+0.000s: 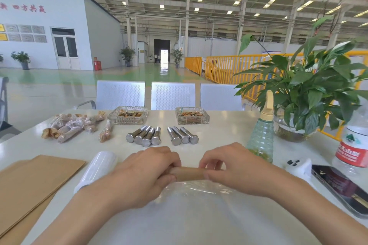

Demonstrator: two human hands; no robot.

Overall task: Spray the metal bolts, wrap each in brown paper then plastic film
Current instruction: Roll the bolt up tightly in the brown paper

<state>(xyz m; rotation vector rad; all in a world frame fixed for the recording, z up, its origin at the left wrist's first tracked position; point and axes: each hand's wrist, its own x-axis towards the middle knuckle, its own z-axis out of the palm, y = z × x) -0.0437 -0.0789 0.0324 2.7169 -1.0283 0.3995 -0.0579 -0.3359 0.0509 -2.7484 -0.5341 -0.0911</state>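
Head cam: I see the left hand [145, 171] and right hand [229, 169] each pinching an end of a paper-wrapped bolt [189, 173], lying on a plastic film sheet [199, 189] near the table's front edge. Bare bolts [162, 135] sit just behind; film roll [97, 169] and brown paper [33, 183] to the left.

Both hands grip a paper-wrapped bolt [189, 173] over plastic film [199, 189] near the surface's [225, 131] front edge: left hand [147, 173] and right hand [229, 169] at opposite ends.
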